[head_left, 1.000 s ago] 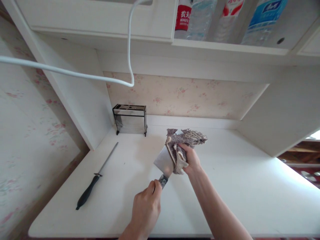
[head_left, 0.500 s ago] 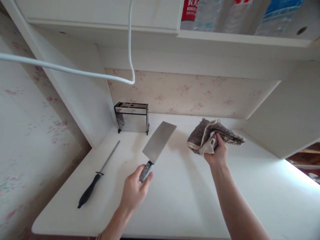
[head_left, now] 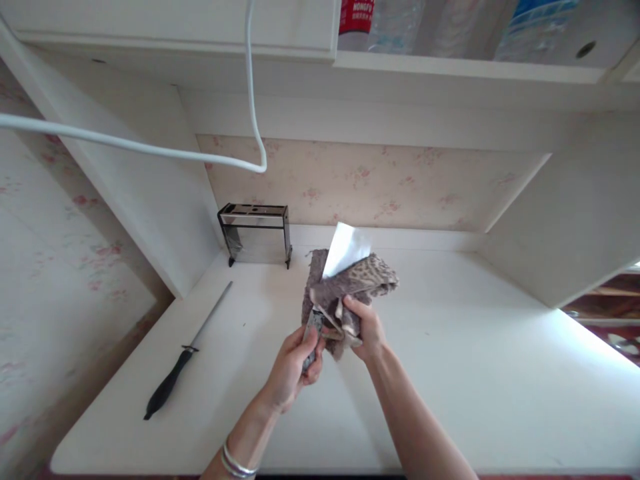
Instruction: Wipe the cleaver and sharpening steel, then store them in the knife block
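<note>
My left hand [head_left: 295, 363] is closed round the handle of a cleaver [head_left: 345, 248], whose broad blade points up and away from me. A brown patterned cloth [head_left: 357, 283] is folded over the lower part of the blade, hiding it; only the far end shows, bright with glare. My right hand [head_left: 367, 327] grips the cloth against the blade from the right side. To the left, a sharpening steel [head_left: 187, 357] with a black handle lies on the white tabletop [head_left: 450, 400].
A knife block [head_left: 256, 233] with clear sides and a black frame stands at the back left. A white cable [head_left: 200, 158] hangs across the upper left. Overhead, a shelf [head_left: 465, 73] holds several plastic bottles [head_left: 395, 27]. White side panels flank the tabletop.
My right hand has brought the cloth leftward onto the cleaver and wrapped it over the blade. My left hand has moved slightly right with the cleaver. The view has shifted a little.
</note>
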Demonstrator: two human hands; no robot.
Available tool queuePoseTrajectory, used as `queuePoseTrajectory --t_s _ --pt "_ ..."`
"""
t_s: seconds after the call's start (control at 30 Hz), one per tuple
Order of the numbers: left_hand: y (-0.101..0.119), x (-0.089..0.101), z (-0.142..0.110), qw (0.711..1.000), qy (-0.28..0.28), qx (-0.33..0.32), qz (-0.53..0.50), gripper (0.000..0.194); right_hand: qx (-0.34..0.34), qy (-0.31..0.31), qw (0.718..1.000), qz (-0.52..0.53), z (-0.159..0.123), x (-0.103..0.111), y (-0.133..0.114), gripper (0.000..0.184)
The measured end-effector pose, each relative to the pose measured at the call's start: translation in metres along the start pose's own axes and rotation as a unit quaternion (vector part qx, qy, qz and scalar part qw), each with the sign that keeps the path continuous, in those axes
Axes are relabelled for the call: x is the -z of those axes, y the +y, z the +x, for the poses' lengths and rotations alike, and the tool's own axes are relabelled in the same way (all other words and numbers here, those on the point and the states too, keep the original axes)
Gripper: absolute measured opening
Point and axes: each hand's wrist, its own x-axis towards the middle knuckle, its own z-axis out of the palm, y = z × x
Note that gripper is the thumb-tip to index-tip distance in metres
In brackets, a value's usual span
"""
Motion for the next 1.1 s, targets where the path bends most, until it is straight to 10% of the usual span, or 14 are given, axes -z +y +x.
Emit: queuePoseTrajectory --t_s 0.33,0.83,1.1 --pt "0.0 0.007 0.005 1.0 0.018 -0.003 0.022 0.037 0.033 0.085 0.995 -0.05 -0.004 -0.003 0.01 0.04" --pt "0.026 0.041 -0.01 0.985 -0.062 0.122 0.103 0.032 0.141 0.242 0.96 -0.026 0.035 0.03 -0.053 0.041" --pt "0.015 0.034 -0.001 0.992 0.02 -0.01 0.122 0.047 0.091 0.114 0.967 0.21 0.036 0.074 -0.058 0.024"
